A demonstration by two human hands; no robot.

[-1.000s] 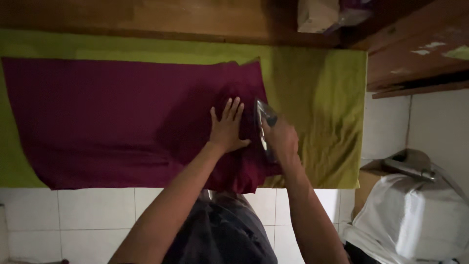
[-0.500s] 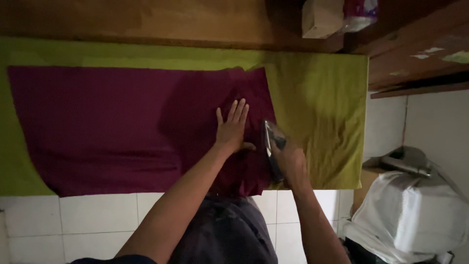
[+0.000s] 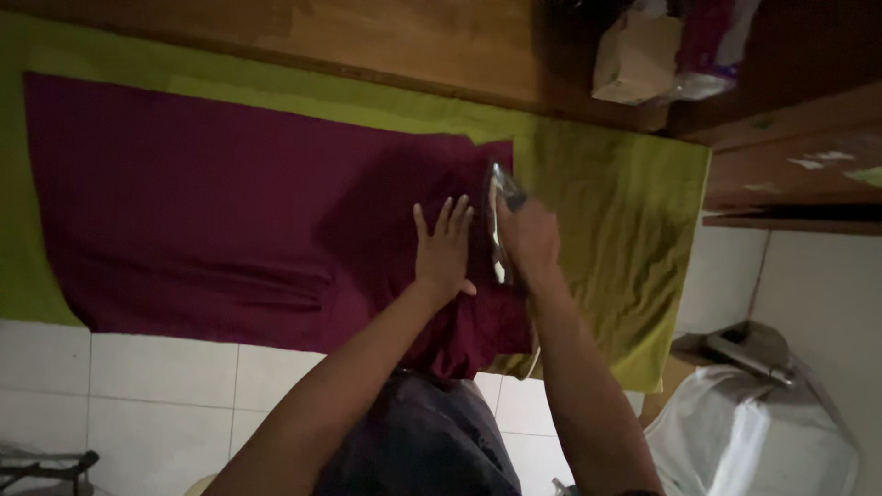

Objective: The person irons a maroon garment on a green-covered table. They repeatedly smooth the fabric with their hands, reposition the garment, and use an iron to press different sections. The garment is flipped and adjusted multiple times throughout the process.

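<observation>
The maroon cloth (image 3: 230,202) lies flat on the yellow-green cover (image 3: 616,211). At its right end the right hand (image 3: 525,241) grips the iron (image 3: 499,225); just left of the iron, the left hand (image 3: 443,253) presses down, fingers spread. Better to keep those fingertips clear of the soleplate.

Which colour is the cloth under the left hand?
Dark maroon cloth, plain, seen in the head view.

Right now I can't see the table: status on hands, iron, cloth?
Left hand flat on maroon cloth. Right hand grips iron at cloth's right edge. Nothing in the way.
</observation>
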